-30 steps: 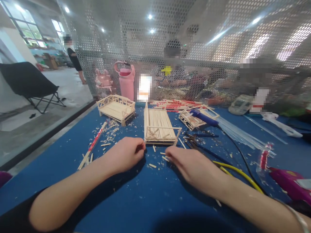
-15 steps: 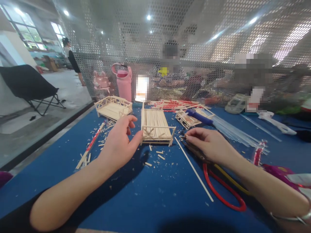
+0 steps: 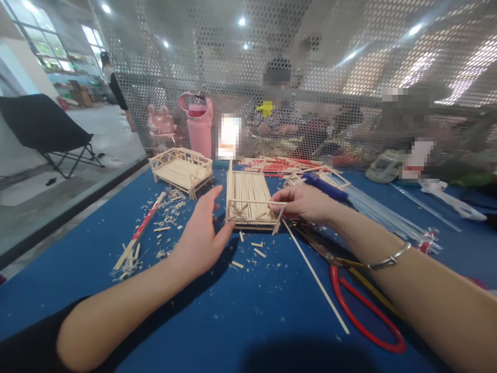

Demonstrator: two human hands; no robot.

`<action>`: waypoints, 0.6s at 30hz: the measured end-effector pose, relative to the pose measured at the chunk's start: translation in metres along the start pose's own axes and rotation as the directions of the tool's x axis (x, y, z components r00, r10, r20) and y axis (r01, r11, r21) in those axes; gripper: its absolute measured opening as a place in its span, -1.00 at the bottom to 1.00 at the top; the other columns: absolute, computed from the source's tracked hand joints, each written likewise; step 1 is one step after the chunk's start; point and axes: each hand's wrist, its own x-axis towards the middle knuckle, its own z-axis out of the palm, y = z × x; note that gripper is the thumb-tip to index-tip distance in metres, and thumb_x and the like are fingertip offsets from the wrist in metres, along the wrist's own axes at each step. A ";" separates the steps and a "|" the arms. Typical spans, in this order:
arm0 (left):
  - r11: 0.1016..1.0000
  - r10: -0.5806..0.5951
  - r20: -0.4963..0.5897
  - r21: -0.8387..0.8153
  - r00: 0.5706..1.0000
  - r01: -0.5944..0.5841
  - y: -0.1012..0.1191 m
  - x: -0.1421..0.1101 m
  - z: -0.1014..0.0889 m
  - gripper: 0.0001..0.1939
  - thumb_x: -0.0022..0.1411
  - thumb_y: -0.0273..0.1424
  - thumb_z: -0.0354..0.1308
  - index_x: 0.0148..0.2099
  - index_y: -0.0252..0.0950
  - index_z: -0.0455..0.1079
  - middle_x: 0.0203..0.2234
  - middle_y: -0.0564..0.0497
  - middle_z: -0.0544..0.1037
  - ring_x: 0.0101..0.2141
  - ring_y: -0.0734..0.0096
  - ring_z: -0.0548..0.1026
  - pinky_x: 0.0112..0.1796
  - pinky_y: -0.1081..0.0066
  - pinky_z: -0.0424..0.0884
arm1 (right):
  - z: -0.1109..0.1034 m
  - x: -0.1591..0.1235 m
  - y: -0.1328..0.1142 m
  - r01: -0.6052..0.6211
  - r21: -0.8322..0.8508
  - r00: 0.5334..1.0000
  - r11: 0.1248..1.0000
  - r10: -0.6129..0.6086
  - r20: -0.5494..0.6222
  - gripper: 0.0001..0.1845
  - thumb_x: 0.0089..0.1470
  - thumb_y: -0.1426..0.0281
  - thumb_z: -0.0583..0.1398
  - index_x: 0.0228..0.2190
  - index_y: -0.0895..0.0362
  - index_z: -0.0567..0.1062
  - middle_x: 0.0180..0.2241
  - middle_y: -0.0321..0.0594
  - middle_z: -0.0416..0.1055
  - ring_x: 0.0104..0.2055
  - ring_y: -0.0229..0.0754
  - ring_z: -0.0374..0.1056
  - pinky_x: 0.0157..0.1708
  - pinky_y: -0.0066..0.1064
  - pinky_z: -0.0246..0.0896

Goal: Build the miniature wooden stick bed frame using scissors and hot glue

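Observation:
A small bed-like frame of thin wooden sticks (image 3: 250,189) stands upright on the blue table, with a slatted top and a railed front end. My left hand (image 3: 202,233) is at its left side, fingers apart, the thumb at the front left corner. At the front right corner my right hand (image 3: 301,202) has its fingertips pinched together by the end of the top rail. Whatever they hold is hidden. Beneath my right wrist lie red-handled scissors (image 3: 329,257). One long thin stick (image 3: 316,277) lies beside them.
A finished-looking stick bed (image 3: 176,173) stands at the back left, near a pink bottle (image 3: 200,129). Red-and-wood sticks (image 3: 272,167) lie behind. To the right are a blue glue gun (image 3: 324,187) and clear glue sticks (image 3: 382,212). Offcuts (image 3: 258,253) litter the blue table (image 3: 217,321).
My right hand has moved left and away from the scissors' tips to the stick frame's front right corner. My left hand has stayed by its left side, shifting only slightly.

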 end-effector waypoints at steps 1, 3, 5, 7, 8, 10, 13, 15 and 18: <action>0.996 -0.076 0.032 -0.045 0.997 0.077 -0.002 0.001 0.002 -0.36 0.15 -0.38 0.05 0.23 -0.29 -0.08 0.10 -0.24 0.24 -0.04 0.23 0.38 -0.14 0.26 0.42 | 0.001 0.001 0.002 -0.007 0.018 1.000 1.000 0.007 0.009 -0.82 -0.25 0.32 0.31 -0.56 0.14 0.46 -0.62 -0.38 0.35 -0.63 -0.43 0.12 -0.65 -0.52 -0.07; 0.976 -0.194 0.117 -0.076 0.974 0.203 -0.005 0.003 0.003 -0.30 0.09 -0.41 0.09 0.24 -0.33 -0.09 0.01 -0.23 0.35 -0.12 0.25 0.44 -0.16 0.25 0.43 | 0.003 0.004 0.009 -0.007 0.066 1.000 0.998 0.007 0.010 -0.81 -0.25 0.31 0.32 -0.55 0.14 0.45 -0.61 -0.39 0.34 -0.62 -0.43 0.11 -0.64 -0.52 -0.06; 0.964 -0.248 0.179 -0.049 0.952 0.261 -0.007 0.007 0.003 -0.33 0.06 -0.44 0.12 0.20 -0.36 -0.03 -0.13 -0.17 0.46 -0.19 0.26 0.49 -0.16 0.22 0.42 | 0.003 0.007 0.015 0.019 0.133 1.000 0.991 -0.018 -0.013 -0.78 -0.25 0.30 0.32 -0.53 0.14 0.42 -0.62 -0.41 0.31 -0.63 -0.44 0.10 -0.65 -0.53 -0.07; 0.968 -0.238 0.218 -0.025 0.946 0.249 -0.010 0.010 0.000 -0.43 0.06 -0.45 0.12 0.13 -0.33 0.09 -0.22 -0.10 0.51 -0.24 0.28 0.51 -0.15 0.21 0.41 | 0.003 0.009 0.021 0.049 0.204 0.998 0.978 -0.041 -0.043 -0.74 -0.25 0.28 0.32 -0.52 0.14 0.39 -0.63 -0.43 0.29 -0.64 -0.45 0.10 -0.66 -0.54 -0.07; 0.973 -0.218 0.235 -0.027 0.947 0.230 -0.011 0.012 -0.001 -0.48 0.06 -0.46 0.11 0.09 -0.31 0.14 -0.24 -0.07 0.53 -0.25 0.30 0.52 -0.16 0.23 0.41 | 0.003 0.010 0.022 0.058 0.232 0.997 0.971 -0.047 -0.054 -0.72 -0.25 0.27 0.32 -0.51 0.14 0.38 -0.63 -0.43 0.29 -0.64 -0.45 0.11 -0.66 -0.55 -0.05; 0.978 -0.179 0.266 -0.056 0.947 0.201 -0.013 0.013 -0.003 -0.59 0.06 -0.46 0.11 0.00 -0.27 0.23 -0.27 -0.01 0.55 -0.28 0.35 0.53 -0.18 0.27 0.42 | 0.004 0.010 0.024 0.054 0.277 0.998 0.959 -0.042 -0.048 -0.70 -0.26 0.26 0.33 -0.50 0.16 0.38 -0.63 -0.42 0.29 -0.64 -0.45 0.14 -0.66 -0.55 0.00; 0.976 -0.163 0.240 -0.105 0.957 0.193 -0.017 0.014 -0.005 -0.72 0.06 -0.43 0.11 -0.12 -0.27 0.30 -0.27 0.01 0.56 -0.30 0.39 0.53 -0.20 0.34 0.43 | 0.006 0.007 0.025 0.012 0.336 1.000 0.942 -0.014 0.003 -0.67 -0.30 0.27 0.35 -0.50 0.17 0.38 -0.62 -0.41 0.32 -0.64 -0.44 0.17 -0.65 -0.55 0.06; 0.976 -0.157 0.232 -0.111 0.960 0.186 -0.017 0.014 -0.007 -0.79 0.08 -0.40 0.11 -0.18 -0.27 0.32 -0.28 0.01 0.56 -0.30 0.40 0.53 -0.21 0.36 0.42 | 0.006 0.005 0.025 -0.025 0.351 0.999 0.936 0.013 0.036 -0.66 -0.32 0.28 0.37 -0.50 0.17 0.38 -0.62 -0.39 0.34 -0.65 -0.44 0.18 -0.65 -0.56 0.08; 0.986 -0.161 0.240 0.010 0.957 0.164 -0.016 0.017 -0.009 -0.85 0.08 -0.38 0.11 -0.24 -0.28 0.33 -0.35 0.04 0.55 -0.34 0.38 0.51 -0.28 0.36 0.39 | 0.005 0.006 0.025 -0.032 0.318 0.999 0.948 0.022 0.034 -0.67 -0.32 0.27 0.37 -0.50 0.17 0.40 -0.62 -0.36 0.37 -0.65 -0.43 0.18 -0.70 -0.58 -0.01</action>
